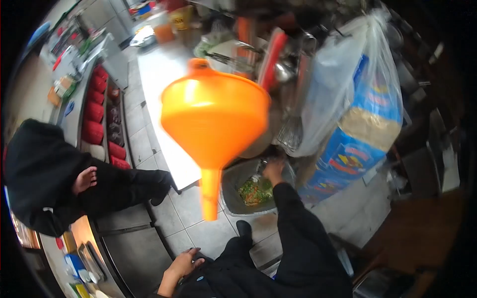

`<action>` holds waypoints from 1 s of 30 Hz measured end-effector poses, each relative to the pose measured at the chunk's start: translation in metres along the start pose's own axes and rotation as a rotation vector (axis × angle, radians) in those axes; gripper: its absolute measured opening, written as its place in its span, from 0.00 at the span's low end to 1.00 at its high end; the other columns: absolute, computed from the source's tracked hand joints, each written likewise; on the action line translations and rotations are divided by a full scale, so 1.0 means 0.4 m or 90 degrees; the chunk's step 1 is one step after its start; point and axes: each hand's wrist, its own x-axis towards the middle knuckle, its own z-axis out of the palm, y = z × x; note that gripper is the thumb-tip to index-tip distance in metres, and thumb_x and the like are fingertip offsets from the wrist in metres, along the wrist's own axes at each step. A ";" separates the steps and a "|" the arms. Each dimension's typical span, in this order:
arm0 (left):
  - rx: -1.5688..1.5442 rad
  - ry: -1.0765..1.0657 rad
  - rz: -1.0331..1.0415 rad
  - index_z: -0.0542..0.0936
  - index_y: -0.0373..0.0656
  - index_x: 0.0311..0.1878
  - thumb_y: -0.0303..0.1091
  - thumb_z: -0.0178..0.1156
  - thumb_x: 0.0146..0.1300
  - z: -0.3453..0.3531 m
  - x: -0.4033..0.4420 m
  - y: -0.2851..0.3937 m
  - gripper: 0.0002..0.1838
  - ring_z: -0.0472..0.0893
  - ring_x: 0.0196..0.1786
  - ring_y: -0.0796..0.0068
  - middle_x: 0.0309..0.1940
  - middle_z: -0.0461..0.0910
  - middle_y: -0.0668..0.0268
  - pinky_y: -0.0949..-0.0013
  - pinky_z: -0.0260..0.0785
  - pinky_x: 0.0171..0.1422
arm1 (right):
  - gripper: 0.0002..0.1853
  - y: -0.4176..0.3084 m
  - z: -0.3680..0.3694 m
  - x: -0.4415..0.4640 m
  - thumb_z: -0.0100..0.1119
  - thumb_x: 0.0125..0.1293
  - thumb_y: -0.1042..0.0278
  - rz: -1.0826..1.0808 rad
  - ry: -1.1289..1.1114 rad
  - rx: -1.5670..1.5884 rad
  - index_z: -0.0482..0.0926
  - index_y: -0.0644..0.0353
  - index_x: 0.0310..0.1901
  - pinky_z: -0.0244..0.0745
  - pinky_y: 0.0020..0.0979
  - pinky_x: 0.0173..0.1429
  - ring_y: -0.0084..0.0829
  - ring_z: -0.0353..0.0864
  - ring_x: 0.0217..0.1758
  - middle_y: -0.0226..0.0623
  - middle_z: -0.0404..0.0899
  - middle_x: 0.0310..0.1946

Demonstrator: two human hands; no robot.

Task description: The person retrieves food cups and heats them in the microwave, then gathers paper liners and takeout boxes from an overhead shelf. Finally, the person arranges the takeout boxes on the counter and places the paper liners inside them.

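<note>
A grey bin (232, 198) stands on the tiled floor, with green and orange food scraps (255, 192) inside it. My right hand (274, 171) reaches over the bin's far right side, its fingers bent round something blurred that I cannot make out. Low at the front of my body is my left hand (185, 263), empty, with thumb and fingers apart. A large orange funnel (213, 116) hangs close to the camera, spout down, and hides part of the white counter (161, 111) and the bin's left edge. Neither hand touches it.
At the left stands a co-worker in dark clothes, one hand (85, 180) showing. A clear plastic bag (330, 79) with blue packages (348, 154) hangs at the right, beside whisks (290, 134) and other utensils. Red containers (93, 111) fill shelves at the left.
</note>
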 end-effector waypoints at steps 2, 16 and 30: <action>-0.047 0.020 0.002 0.69 0.38 0.58 0.47 0.58 0.60 -0.019 -0.021 -0.011 0.29 0.74 0.54 0.50 0.50 0.75 0.48 0.58 0.67 0.58 | 0.29 -0.093 0.049 -0.106 0.52 0.58 0.53 -0.184 -0.060 0.004 0.71 0.64 0.58 0.53 0.49 0.67 0.53 0.56 0.68 0.54 0.62 0.63; -0.335 0.352 -0.151 0.70 0.40 0.59 0.49 0.58 0.59 0.103 -0.308 -0.612 0.30 0.74 0.54 0.49 0.48 0.76 0.46 0.57 0.66 0.58 | 0.17 -0.932 0.399 -0.701 0.62 0.50 0.55 -0.765 -0.411 0.008 0.82 0.59 0.35 0.75 0.37 0.46 0.41 0.81 0.38 0.45 0.82 0.30; -1.614 0.967 0.433 0.70 0.46 0.57 0.53 0.53 0.62 0.069 0.005 -1.267 0.27 0.77 0.48 0.70 0.45 0.78 0.66 0.61 0.70 0.51 | 0.21 -1.757 0.059 -1.439 0.56 0.65 0.57 -0.553 -0.943 0.463 0.66 0.67 0.48 0.81 0.32 0.31 0.36 0.82 0.30 0.48 0.78 0.33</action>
